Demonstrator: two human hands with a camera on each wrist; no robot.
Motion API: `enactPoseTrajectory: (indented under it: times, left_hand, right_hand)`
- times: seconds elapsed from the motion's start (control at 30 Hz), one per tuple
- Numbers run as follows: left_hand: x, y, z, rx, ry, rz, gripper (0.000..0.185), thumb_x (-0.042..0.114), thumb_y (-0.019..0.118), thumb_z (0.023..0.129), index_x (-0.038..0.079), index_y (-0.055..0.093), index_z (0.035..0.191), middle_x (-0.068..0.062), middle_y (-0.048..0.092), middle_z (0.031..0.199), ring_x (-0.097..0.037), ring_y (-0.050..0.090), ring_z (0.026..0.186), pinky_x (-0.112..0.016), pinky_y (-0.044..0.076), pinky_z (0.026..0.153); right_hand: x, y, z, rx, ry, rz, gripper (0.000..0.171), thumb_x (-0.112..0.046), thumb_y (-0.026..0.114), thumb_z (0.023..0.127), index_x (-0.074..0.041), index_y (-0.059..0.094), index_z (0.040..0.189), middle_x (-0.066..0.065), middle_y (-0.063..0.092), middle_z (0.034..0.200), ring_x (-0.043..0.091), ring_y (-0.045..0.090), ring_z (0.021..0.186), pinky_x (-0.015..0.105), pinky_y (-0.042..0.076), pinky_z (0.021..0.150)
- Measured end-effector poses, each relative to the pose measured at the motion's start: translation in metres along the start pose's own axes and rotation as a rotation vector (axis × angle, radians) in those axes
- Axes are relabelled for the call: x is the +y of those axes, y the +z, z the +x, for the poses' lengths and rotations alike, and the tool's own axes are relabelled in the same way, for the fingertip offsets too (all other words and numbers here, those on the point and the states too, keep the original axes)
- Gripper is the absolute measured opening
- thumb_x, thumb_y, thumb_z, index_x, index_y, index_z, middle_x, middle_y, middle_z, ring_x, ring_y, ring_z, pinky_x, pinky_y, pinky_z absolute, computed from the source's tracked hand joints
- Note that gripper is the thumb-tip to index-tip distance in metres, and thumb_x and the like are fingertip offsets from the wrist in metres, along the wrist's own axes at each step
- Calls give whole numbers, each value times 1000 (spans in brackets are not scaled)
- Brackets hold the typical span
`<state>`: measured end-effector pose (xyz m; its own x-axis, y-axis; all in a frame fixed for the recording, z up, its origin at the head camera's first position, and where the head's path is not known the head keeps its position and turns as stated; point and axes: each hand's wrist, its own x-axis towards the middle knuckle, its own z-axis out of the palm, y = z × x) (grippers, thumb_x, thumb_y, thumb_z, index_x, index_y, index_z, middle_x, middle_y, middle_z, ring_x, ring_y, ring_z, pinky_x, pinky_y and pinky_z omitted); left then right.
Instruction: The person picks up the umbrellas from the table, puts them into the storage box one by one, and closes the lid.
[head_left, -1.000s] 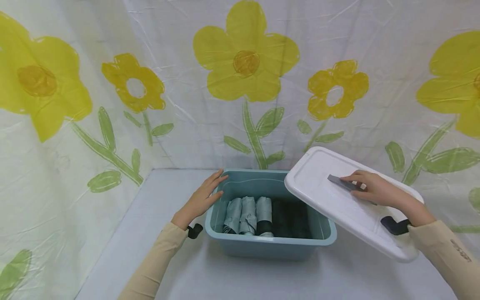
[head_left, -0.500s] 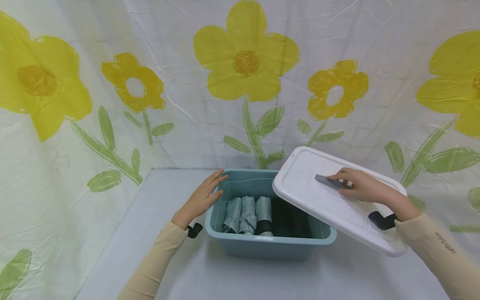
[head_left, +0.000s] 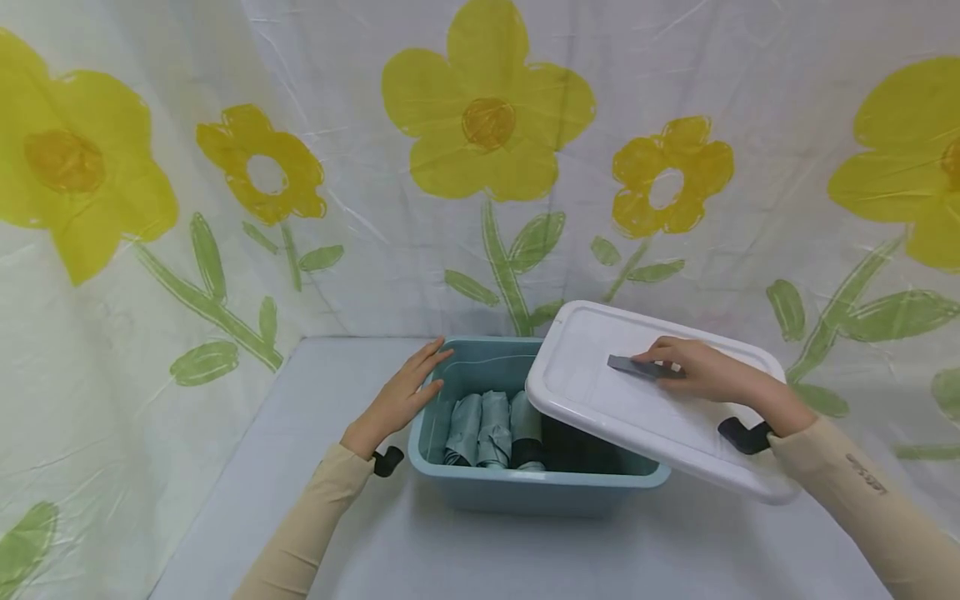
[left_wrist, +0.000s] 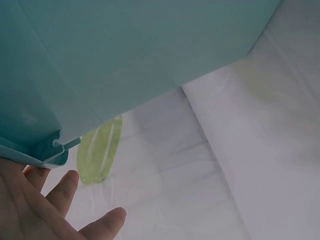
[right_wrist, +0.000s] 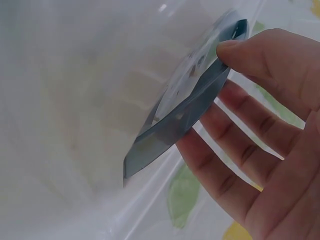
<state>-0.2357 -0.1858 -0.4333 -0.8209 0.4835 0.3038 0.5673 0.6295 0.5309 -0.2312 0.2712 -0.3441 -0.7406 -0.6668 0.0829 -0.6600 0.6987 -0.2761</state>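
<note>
A teal plastic storage bin stands on the table with several rolled bundles inside, pale teal ones on the left and dark ones partly hidden on the right. My right hand grips the grey handle of a white lid. Tilted, the lid hangs over the bin's right part, its right end lower. My left hand rests at the bin's left rim with straight fingers; in the left wrist view the fingers lie beneath the rim's corner.
Behind the bin hangs a white curtain printed with yellow flowers; it also runs along the left side. The pale tabletop extends in front of the bin. Small black wrist mounts sit at both sleeves.
My right hand has moved left with the lid, which covers more of the bin's right part. The left hand and the bin have stayed in place.
</note>
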Motion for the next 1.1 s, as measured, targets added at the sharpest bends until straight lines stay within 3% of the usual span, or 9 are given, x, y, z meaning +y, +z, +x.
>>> enactPoseTrajectory:
  times: [0.47,1.1]
  left_hand:
    - [-1,1,1,-2,-13,-13,51,39,38,99,18,31,145,-1,13,155,-24,12,142,-55,20,109]
    - [-1,1,0,-8,-30,-13,51,39,37,100,18,30,146,-2,13,156,-24,12,142,-56,21,108]
  right_hand:
    - [-13,5,14,-53,-15,31,43,-1,66,82,-7,60,124,5,61,110,19,57,97,37,50,78]
    - [-22,8,31,-77,-88,7,40,-1,64,85,-9,60,124,2,60,109,15,57,95,34,48,77]
